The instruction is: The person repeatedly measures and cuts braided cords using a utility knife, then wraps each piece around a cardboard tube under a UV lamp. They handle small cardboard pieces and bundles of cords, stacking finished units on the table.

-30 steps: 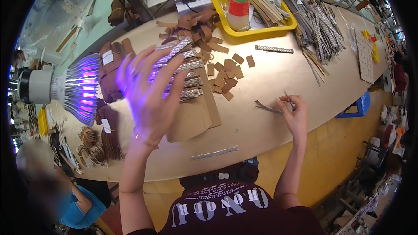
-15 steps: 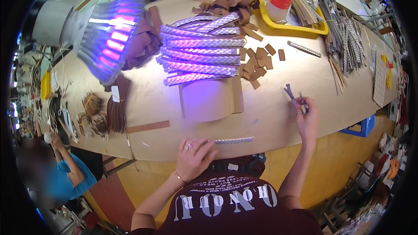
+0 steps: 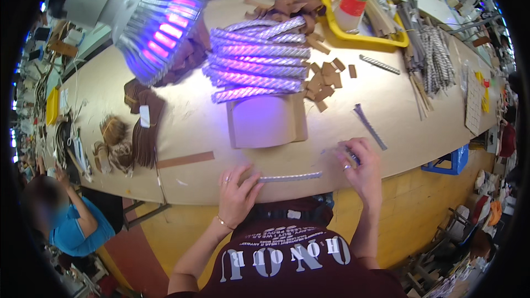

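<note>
My left hand (image 3: 237, 194) rests on the wooden table (image 3: 182, 182) at its near edge, fingers spread, fingertips touching the left end of a silvery braided strip (image 3: 292, 177). My right hand (image 3: 362, 170) is at the strip's right end, fingers curled around a small dark tool (image 3: 353, 158). Another braided strip (image 3: 370, 127) lies slanted just beyond my right hand. Farther back, a pile of silvery braided strips (image 3: 259, 60) glows purple under a lamp (image 3: 160, 22).
A brown card sheet (image 3: 265, 122) lies before the pile, with small brown leather pieces (image 3: 326, 77) beside it. A yellow tray (image 3: 398, 40) holds a green-capped bottle (image 3: 353, 3). Bundled strips (image 3: 436, 58) lie right, brown bundles (image 3: 144, 132) left. A person in blue (image 3: 69, 226) sits lower left.
My left hand drew back from the lit pile to the near edge and now touches the strip there. My right hand came down closer to the edge, to the strip's other end.
</note>
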